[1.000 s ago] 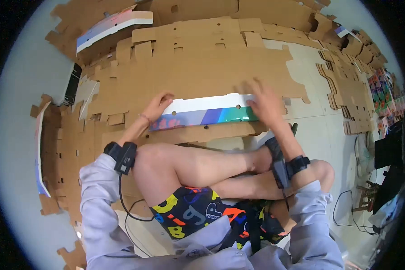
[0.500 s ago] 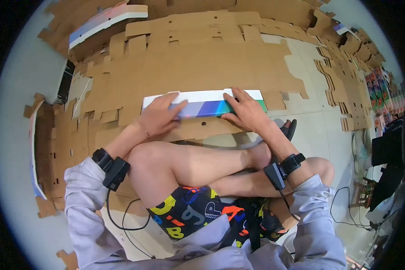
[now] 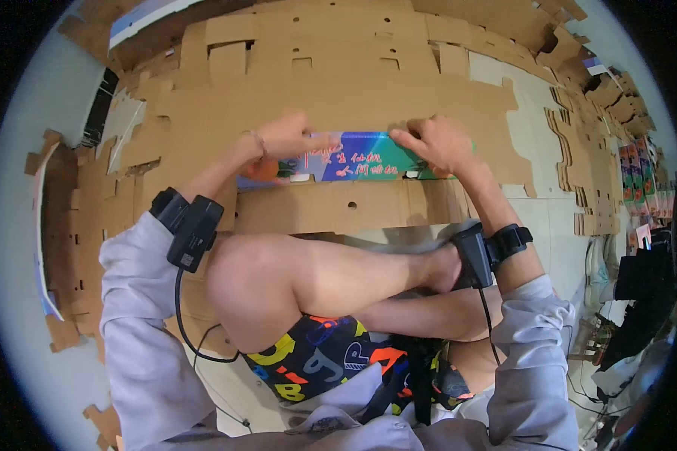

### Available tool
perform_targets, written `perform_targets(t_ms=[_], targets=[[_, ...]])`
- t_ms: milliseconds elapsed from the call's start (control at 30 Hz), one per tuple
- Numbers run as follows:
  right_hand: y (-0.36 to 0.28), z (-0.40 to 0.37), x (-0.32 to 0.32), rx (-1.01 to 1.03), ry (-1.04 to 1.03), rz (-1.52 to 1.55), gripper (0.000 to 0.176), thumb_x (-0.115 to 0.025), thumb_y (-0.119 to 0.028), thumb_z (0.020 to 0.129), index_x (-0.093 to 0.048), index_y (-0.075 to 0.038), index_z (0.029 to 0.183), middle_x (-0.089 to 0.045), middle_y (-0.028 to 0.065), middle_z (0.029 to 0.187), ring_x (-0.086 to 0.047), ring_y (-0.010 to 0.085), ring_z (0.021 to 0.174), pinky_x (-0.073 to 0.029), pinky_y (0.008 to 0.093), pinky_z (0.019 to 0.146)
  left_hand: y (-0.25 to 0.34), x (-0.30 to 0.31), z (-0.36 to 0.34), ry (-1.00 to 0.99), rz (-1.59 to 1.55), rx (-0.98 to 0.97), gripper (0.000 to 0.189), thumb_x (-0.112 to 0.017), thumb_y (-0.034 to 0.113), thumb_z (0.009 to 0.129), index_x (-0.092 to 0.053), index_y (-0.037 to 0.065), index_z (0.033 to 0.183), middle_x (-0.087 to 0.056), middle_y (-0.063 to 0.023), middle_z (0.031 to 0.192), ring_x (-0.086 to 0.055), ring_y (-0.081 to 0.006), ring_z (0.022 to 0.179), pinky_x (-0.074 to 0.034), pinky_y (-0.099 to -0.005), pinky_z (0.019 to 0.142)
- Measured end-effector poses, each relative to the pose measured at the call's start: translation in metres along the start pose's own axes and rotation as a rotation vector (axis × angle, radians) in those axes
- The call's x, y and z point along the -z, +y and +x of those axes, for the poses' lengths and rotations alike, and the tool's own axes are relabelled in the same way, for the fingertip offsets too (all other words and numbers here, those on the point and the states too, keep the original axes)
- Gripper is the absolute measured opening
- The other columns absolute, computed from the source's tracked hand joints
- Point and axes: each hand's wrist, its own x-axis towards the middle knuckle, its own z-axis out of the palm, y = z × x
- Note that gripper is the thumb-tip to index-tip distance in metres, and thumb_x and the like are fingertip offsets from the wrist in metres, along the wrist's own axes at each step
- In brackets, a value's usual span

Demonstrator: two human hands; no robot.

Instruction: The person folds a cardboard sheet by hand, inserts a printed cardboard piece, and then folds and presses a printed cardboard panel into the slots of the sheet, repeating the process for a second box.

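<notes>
A printed cardboard strip (image 3: pixel 368 159), blue to green with pink lettering, lies crosswise in front of my shins on brown cardboard. My left hand (image 3: pixel 282 141) is over the strip's left part, fingers stretched along its far edge and slightly blurred. At the right end, my right hand (image 3: pixel 438 144) has its fingers bent around the far edge, with the thumb pointing left along it. Part of the strip's left end is hidden under my left hand and wrist.
Flattened brown cardboard (image 3: pixel 338 94) covers the floor ahead. Stacked cardboard pieces (image 3: pixel 583 161) lie at the right, beside colourful printed packages (image 3: pixel 639 180). A cardboard piece with a white edge (image 3: pixel 41 225) stands at the left. Cables (image 3: pixel 179 316) run from the wrist devices.
The strip's white band has gone from view, and its lettered printed face now shows. Both hands have shifted to its far edge; my right fingers have curled in. The view has tilted slightly.
</notes>
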Motion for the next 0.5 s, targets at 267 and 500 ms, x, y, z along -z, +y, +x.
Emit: perform_targets(t_ms=[267, 500], targets=[[0.022, 0.031, -0.054, -0.053, 0.545, -0.084, 0.038, -0.042, -0.035, 0.089, -0.061, -0.006, 0.074, -0.062, 0.0163, 0.076, -0.061, 0.0341, 0.07, -0.049, 0.0453, 0.062, -0.042, -0.034, 0.047, 0.584, 0.281, -0.354, 0.045, -0.044, 0.043, 0.09, -0.066, 0.005, 0.092, -0.065, -0.0217, 0.089, -0.063, -0.0368, 0.076, -0.051, -0.0457, 0.072], [0.019, 0.022, -0.044, -0.264, 0.243, -0.124, 0.042, -0.039, -0.038, 0.089, -0.066, -0.006, 0.087, -0.066, 0.0175, 0.086, -0.063, 0.0352, 0.08, -0.047, 0.0468, 0.079, -0.002, 0.007, 0.005, 0.227, 0.116, -0.073, 0.067, -0.059, 0.066, 0.073, -0.065, 0.005, 0.101, -0.066, -0.0198, 0.092, -0.063, -0.0338, 0.088, -0.049, -0.0403, 0.078]])
